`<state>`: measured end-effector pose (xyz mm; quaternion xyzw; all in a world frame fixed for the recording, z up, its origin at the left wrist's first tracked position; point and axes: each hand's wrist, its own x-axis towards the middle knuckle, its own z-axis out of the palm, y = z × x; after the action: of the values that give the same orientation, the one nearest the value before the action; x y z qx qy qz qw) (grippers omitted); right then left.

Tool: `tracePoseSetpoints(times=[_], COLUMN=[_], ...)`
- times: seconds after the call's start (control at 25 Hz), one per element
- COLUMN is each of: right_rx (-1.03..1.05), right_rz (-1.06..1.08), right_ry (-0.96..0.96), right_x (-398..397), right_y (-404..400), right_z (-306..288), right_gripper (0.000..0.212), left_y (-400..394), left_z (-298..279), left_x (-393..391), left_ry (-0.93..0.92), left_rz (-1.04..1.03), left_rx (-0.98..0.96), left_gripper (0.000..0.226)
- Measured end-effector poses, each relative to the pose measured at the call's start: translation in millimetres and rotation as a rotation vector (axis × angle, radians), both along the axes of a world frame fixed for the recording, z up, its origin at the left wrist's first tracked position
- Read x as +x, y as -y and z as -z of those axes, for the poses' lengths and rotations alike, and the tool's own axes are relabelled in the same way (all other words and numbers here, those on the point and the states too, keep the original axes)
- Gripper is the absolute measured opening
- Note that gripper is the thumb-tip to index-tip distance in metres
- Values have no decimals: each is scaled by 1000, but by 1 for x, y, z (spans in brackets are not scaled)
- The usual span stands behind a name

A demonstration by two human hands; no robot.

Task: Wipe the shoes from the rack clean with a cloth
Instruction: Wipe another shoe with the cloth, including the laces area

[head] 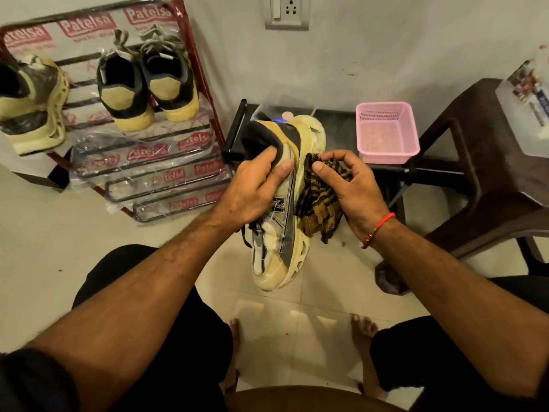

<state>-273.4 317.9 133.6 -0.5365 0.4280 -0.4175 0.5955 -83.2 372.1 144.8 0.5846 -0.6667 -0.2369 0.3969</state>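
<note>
A cream, grey and black sneaker (pixel 279 251) hangs toe-down in mid-air over the floor. My left hand (pixel 252 188) grips it at the heel collar, fingers inside the opening and thumb on the side. My right hand (pixel 347 185) holds a bunched yellow-and-black checked cloth (pixel 318 206) against the sneaker's sole edge. On the red metal shoe rack (pixel 190 55) at the upper left stand a pair of black-and-cream shoes (pixel 148 84), heels toward me, and one more cream sneaker (pixel 32 105) at the far left.
A pink plastic basket (pixel 386 132) sits on a low dark stand behind the sneaker. A brown plastic stool (pixel 487 162) stands at the right with a wrapped packet on it. My knees and bare feet are below, on pale floor tiles. A wall socket is above.
</note>
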Motion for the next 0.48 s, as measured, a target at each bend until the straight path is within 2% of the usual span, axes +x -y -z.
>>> tracePoseSetpoints(times=[0.12,0.24,0.32,0.4,0.48], right_rx=[-53,-161,-233,-459,-699], right_rz=[42,-5,-191,-467,-633], right_ry=[2,-81,-195,-469,-691], right_x=[9,10,11,14,15], right_y=[-2,-9,-15,-12,0], right_z=[-1,-6,-12,-18,-15], right_gripper=[17,20,32,51,64], left_y=[6,13,16,22,30], left_z=[11,12,8,9,11], left_x=[4,5,5,8,10], left_ry=[-289,-492,-655,-775,-780], left_rz=[-151,-250,-312,-357,-374], left_rx=[91,158,207,266,301], left_gripper=[35,23,20,20,21])
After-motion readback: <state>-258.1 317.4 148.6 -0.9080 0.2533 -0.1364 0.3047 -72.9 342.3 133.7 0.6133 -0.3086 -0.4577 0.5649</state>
